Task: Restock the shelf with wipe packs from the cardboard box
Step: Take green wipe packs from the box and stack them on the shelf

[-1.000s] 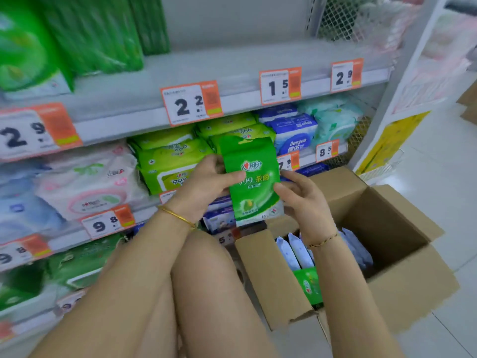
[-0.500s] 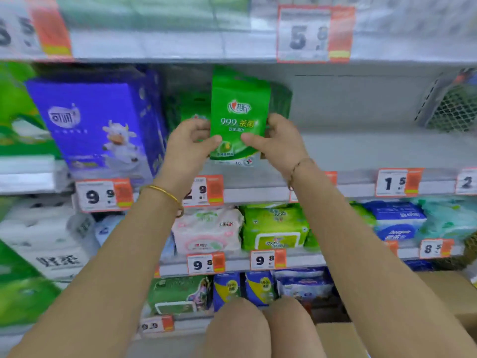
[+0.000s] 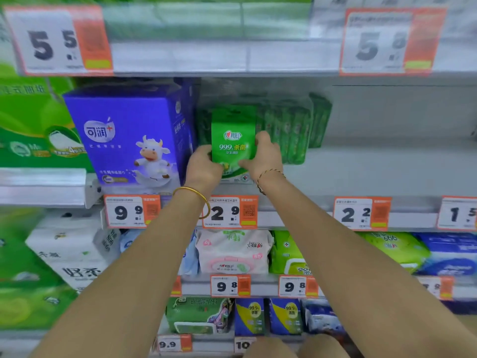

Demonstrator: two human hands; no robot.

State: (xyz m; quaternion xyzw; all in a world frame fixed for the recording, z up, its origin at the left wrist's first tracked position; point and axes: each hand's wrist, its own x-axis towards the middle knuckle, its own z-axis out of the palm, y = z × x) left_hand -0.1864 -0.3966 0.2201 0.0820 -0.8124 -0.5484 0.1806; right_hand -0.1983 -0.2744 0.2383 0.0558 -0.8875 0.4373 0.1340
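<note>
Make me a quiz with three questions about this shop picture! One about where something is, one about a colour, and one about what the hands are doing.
1. What stands right beside the held wipe pack, on its left?
A. a purple box with a cow
B. a red bucket
C. a glass jar

2. What colour is the held wipe pack?
A. yellow
B. green
C. black

3. How is the pack held?
A. by one hand only
B. by no hand
C. by both hands

Answers:
1 A: the purple box with a cow stands left of the wipe pack on the same shelf.
2 B: its front is bright green.
3 C: the left hand and right hand grip its two sides.
</note>
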